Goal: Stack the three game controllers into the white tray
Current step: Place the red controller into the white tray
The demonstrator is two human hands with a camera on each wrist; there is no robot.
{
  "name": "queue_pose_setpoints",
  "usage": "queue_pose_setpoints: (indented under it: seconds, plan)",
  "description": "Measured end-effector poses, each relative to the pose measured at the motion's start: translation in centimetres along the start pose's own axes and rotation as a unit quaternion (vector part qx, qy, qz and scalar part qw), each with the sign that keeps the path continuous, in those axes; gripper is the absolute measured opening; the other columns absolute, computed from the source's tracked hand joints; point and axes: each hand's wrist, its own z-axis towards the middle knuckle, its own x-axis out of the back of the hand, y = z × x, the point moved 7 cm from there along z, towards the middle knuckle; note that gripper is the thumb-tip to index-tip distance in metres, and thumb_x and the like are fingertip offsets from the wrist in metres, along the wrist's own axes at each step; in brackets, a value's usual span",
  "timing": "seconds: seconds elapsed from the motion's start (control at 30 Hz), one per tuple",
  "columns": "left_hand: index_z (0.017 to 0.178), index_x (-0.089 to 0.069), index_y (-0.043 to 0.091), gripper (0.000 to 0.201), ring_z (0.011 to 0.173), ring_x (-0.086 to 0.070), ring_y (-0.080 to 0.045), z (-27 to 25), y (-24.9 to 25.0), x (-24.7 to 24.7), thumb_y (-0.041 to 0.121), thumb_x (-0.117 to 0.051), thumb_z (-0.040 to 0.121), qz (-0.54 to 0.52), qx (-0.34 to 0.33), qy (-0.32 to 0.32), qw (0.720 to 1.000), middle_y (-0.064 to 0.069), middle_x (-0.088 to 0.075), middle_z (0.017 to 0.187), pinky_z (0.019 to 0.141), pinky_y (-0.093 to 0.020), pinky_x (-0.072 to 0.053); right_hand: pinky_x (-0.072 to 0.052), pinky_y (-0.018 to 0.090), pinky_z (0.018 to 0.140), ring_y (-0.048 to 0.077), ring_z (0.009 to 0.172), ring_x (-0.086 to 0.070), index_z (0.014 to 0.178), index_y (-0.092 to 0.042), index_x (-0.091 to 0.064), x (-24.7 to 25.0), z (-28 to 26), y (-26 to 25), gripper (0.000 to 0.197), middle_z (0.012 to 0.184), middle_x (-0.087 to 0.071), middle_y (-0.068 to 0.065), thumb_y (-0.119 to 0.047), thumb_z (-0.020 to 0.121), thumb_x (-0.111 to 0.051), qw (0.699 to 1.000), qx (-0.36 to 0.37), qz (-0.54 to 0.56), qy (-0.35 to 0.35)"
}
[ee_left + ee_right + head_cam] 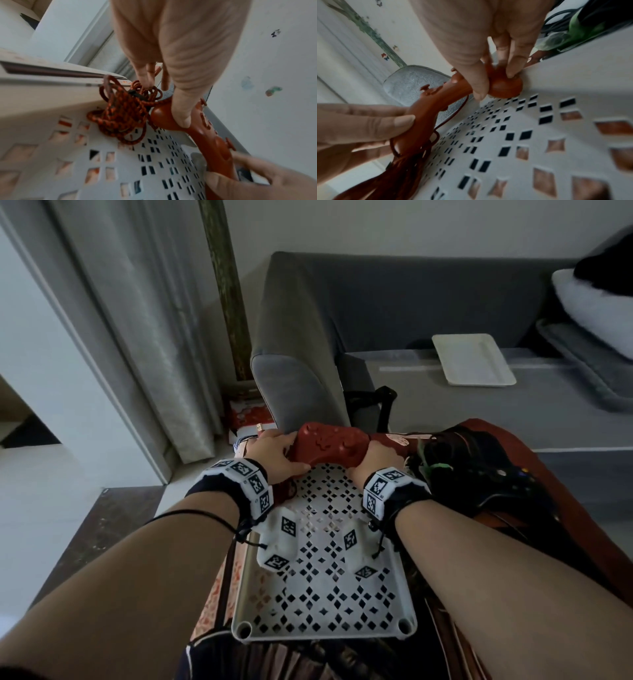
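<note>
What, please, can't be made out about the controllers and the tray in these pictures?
- Third controller: only the red controller and a black controller show; dark cables there could hide another.
- Whether the red controller touches the white tray: head view, left hand and right hand cover its grips; wrist views are blurred.
- Red braided cable: its plug end is buried in the coil, left wrist view.

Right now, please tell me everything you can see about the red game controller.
The red game controller looks like smooth, glossy plastic, with raised sticks and buttons on its face. It is held at the far end of the white tray, one handle low against it. The left hand grips its left handle, the right hand its right. Its braided red-and-black cable lies bunched in the tray.
</note>
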Motion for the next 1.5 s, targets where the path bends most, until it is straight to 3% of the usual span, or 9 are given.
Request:
queue_pose_setpoints:
  seconds: [0.1,0.23,0.43,0.57,0.73,0.87,1.07,1.27,1.5]
  plan:
    - [0.136,-0.047,0.042,0.06,0.141,-0.028,-0.028,0.5,-0.5,-0.7,0.064,-0.054,0.08,0.054,-0.011,-0.002,0.998,-0.001,-0.035,0.151,0.116,-0.043,-0.018,-0.038,0.043,0.103,0.038,0.131,-0.037,0.152,-0.04,-0.012,-0.2,-0.1,0.1,0.082,0.14,-0.041,0.017,-0.022,0.086,-0.058,0.998,0.044,0.01,-0.034]
    - [0.136,-0.045,0.039,0.057,0.14,-0.03,-0.026,0.3,-0.4,-1.5,0.066,-0.038,0.086,0.138,0.007,-0.055,0.989,-0.001,-0.039,0.149,0.115,-0.047,-0.023,-0.036,0.044,0.104,0.037,0.133,-0.033,0.153,-0.037,-0.007,0.1,-0.3,-0.1,0.083,0.144,-0.036,0.018,-0.02,0.088,-0.055,0.996,0.064,-0.035,-0.044]
    - [0.151,-0.001,0.04,0.097,0.145,-0.016,-0.036,-0.3,-1.0,-1.5,0.049,-0.065,0.078,0.14,0.031,-0.009,0.99,0.006,-0.008,0.162,0.112,-0.054,-0.028,-0.041,0.044,0.101,0.038,0.129,-0.041,0.154,-0.033,-0.001,-0.1,-0.3,0.0,0.093,0.141,-0.037,0.02,-0.021,0.085,-0.062,0.997,0.072,-0.023,-0.031]
    - [0.143,-0.032,0.042,0.077,0.144,-0.017,-0.033,-0.5,-0.7,-1.5,0.048,-0.065,0.074,0.143,-0.013,0.033,0.989,0.015,-0.02,0.159,0.116,-0.054,-0.011,-0.043,0.042,0.099,0.037,0.123,-0.047,0.143,-0.016,-0.029,0.3,-0.4,0.8,0.073,0.133,-0.048,0.018,-0.023,0.08,-0.064,0.997,0.062,0.038,0.017]
    - [0.138,-0.037,0.032,0.07,0.138,-0.031,-0.029,-0.4,-0.9,-2.2,0.027,-0.066,0.075,0.034,0.028,0.046,0.998,0.01,-0.033,0.15,0.109,-0.05,-0.035,-0.049,0.038,0.097,0.033,0.116,-0.057,0.123,-0.011,-0.055,1.3,0.6,0.4,0.056,0.126,-0.059,0.014,-0.02,0.07,-0.067,1.0,0.005,0.008,0.019]
    - [0.143,-0.027,0.045,0.074,0.148,-0.012,-0.033,0.3,-0.9,-2.9,0.018,-0.056,0.081,-0.018,0.003,0.028,0.999,0.013,-0.016,0.16,0.118,-0.051,-0.024,-0.048,0.037,0.094,0.032,0.117,-0.056,0.122,-0.01,-0.054,1.8,1.0,0.0,0.049,0.126,-0.057,0.015,-0.022,0.076,-0.068,0.997,0.045,-0.041,0.036]
    - [0.153,-0.005,0.035,0.081,0.148,0.021,-0.03,0.3,-0.7,-3.5,0.003,-0.04,0.087,-0.045,0.009,-0.052,0.998,0.01,0.008,0.163,0.121,-0.042,0.011,-0.04,0.032,0.103,0.027,0.126,-0.048,0.138,-0.013,-0.046,-0.4,0.8,0.1,0.07,0.135,-0.052,0.009,-0.041,0.078,-0.069,0.995,0.072,-0.054,-0.043]
    - [0.151,-0.004,0.044,0.08,0.148,0.023,-0.031,-1.9,0.4,-2.7,0.01,-0.041,0.088,-0.043,0.046,-0.021,0.998,0.012,0.012,0.162,0.12,-0.054,0.006,-0.035,0.035,0.109,0.031,0.135,-0.04,0.15,-0.015,-0.024,-0.1,-0.5,1.8,0.085,0.146,-0.038,0.016,-0.028,0.08,-0.071,0.994,0.018,0.091,-0.055]
    - [0.154,-0.006,0.024,0.084,0.151,0.006,-0.031,-3.5,8.9,-1.9,0.038,-0.055,0.087,-0.069,-0.029,0.013,0.997,-0.004,0.001,0.164,0.12,-0.048,-0.003,-0.043,0.034,0.104,0.032,0.124,-0.052,0.136,-0.008,-0.047,4.8,-1.9,6.5,0.061,0.134,-0.053,0.016,-0.021,0.079,-0.065,0.979,0.026,0.198,0.044]
